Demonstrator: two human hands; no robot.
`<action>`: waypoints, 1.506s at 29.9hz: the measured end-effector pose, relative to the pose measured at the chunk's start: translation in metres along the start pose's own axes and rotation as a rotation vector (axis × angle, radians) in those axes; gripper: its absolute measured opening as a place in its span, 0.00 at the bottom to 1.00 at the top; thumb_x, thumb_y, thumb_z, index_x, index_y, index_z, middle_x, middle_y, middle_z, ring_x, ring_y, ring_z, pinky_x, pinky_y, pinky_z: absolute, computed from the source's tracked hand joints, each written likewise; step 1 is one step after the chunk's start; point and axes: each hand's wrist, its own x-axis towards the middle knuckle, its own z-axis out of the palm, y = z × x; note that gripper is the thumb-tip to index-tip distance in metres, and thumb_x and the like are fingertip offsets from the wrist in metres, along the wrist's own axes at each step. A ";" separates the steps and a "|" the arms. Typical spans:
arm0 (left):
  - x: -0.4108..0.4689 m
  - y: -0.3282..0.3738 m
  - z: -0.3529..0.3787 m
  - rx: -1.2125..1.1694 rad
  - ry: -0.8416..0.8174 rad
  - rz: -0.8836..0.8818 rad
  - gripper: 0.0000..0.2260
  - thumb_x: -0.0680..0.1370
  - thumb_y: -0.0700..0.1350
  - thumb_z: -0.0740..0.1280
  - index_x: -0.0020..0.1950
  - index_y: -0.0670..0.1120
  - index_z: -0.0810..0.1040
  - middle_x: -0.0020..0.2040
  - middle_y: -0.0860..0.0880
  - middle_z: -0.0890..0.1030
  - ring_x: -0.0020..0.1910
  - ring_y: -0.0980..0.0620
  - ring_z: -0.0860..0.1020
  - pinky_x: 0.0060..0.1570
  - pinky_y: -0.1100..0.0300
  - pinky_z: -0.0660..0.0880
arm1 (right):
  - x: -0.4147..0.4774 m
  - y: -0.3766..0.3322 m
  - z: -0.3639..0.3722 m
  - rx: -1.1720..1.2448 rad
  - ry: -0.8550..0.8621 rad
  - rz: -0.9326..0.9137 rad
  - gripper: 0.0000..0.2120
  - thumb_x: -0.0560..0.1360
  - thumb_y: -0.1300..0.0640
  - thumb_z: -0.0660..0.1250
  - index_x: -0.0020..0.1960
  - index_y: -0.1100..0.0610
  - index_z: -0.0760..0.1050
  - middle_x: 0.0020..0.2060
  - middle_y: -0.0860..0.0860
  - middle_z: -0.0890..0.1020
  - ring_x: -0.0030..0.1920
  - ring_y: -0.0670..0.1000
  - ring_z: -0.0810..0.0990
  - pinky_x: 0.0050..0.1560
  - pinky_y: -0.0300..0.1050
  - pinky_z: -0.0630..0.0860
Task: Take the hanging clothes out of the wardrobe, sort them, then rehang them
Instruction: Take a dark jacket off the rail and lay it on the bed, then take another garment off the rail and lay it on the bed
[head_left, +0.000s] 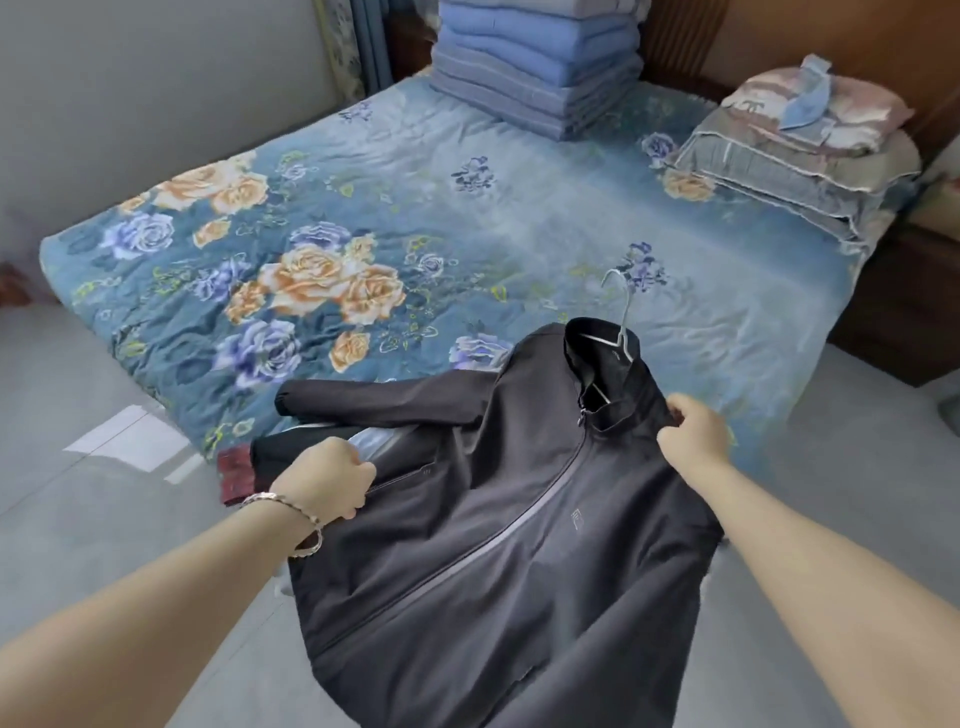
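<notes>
A dark grey zip-up jacket (498, 509) lies front up over the near edge of the bed, its lower part hanging toward me. A thin silver wire hanger (623, 322) sits inside its collar, hook pointing away over the bedspread. My left hand (327, 480) grips the jacket's left side near a chest pocket. At the shoulder beside the collar, my right hand (693, 428) pinches the fabric. One sleeve stretches left across the bed. Under the jacket's left edge shows another dark garment with a dark red cuff (234, 475).
The bed (363, 218) has a blue floral bedspread. A stack of folded blue quilts (535, 62) stands at its far end, and pillows (800, 145) are piled at the far right. Grey tiled floor (78, 441) lies left of the bed; a wooden nightstand (904, 312) stands right.
</notes>
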 end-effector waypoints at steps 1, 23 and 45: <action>0.006 0.007 0.003 0.000 0.003 0.000 0.10 0.75 0.40 0.59 0.35 0.41 0.75 0.35 0.43 0.84 0.37 0.45 0.84 0.39 0.59 0.77 | 0.011 0.006 0.003 0.001 -0.008 0.022 0.09 0.64 0.74 0.58 0.34 0.62 0.65 0.31 0.56 0.67 0.35 0.55 0.63 0.33 0.46 0.56; 0.056 0.000 0.004 -0.119 0.018 -0.153 0.09 0.75 0.40 0.59 0.36 0.42 0.73 0.37 0.43 0.83 0.33 0.46 0.79 0.43 0.58 0.78 | 0.028 -0.120 0.144 -0.389 -0.904 -0.273 0.13 0.76 0.59 0.59 0.58 0.56 0.76 0.59 0.52 0.78 0.60 0.54 0.76 0.59 0.42 0.70; -0.386 -0.477 -0.223 -0.115 0.821 -0.815 0.10 0.78 0.46 0.57 0.47 0.46 0.76 0.50 0.43 0.79 0.53 0.44 0.78 0.45 0.60 0.70 | -0.593 -0.594 0.205 -0.866 -0.900 -1.816 0.09 0.78 0.62 0.55 0.50 0.66 0.72 0.46 0.59 0.75 0.46 0.57 0.72 0.49 0.47 0.70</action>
